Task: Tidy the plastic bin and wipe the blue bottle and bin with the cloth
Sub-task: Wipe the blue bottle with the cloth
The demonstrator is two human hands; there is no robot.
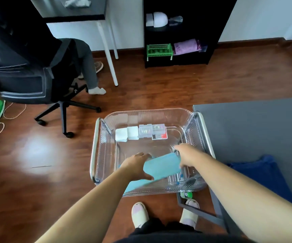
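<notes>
Grasping the flat light-blue bottle (161, 166) at its near left part, the left grip (138, 165) had its thumb along the lower edge and its fingers over the upper one. The right grip (185, 155) clasped the bottle's far right end, fingers curled over it beside a small dark piece at that corner, though blur hid the finer detail. The bottle lay slanted inside the clear plastic bin (141, 113), near the bin's front wall, its low end toward the near left corner; whether it touched the bin's bottom could not be told. Against the bin's far wall stood a row of small boxes touching one another: two white boxes (126, 134) on the left and two clear cases (152, 131) on the right. A few small items (185, 181), too blurred to name, sat in the near right corner. Chrome handles (94, 146) ran along both sides of the bin. Just right of the bin was a grey tabletop (255, 128) with a dark blue cloth (264, 172) lying on it, apart from the bin. Below the bin's front edge showed a green bottle (186, 194) and two pale slippers (140, 214) on the wooden floor (159, 85). Farther off stood a black office chair (28, 76) and a black shelf unit (211, 32) holding a green basket (159, 50).
</notes>
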